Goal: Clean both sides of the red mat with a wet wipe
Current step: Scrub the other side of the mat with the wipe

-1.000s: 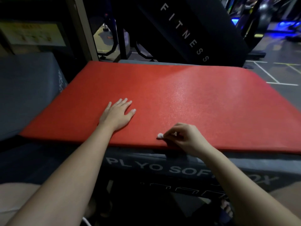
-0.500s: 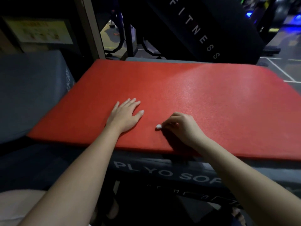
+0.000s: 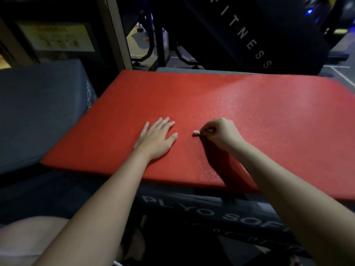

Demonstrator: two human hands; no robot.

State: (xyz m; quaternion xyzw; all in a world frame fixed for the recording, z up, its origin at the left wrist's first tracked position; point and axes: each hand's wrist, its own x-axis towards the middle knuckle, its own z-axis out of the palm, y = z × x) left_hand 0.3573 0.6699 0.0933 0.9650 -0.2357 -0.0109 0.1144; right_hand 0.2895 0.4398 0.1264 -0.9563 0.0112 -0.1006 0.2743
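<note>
The red mat [image 3: 240, 104] lies flat on a dark grey plyo soft box [image 3: 192, 206] in front of me. My left hand [image 3: 156, 138] rests palm down on the mat near its front edge, fingers spread. Just to its right, my right hand [image 3: 219, 132] is closed around a small crumpled white wet wipe [image 3: 196, 133]. A bit of the wipe pokes out at the fingertips and touches the mat. The mat's surface glistens right of my right hand and at the front edge.
A second grey soft box [image 3: 38, 112] stands to the left of the mat. Behind the mat is a black fitness machine [image 3: 249, 35] and a metal post [image 3: 117, 31]. Gym floor with white lines shows at the far right. My knee [image 3: 23, 242] is at the bottom left.
My right hand has slid with the wipe away from the mat's front edge toward its middle. My left hand stays flat in the same spot on the mat.
</note>
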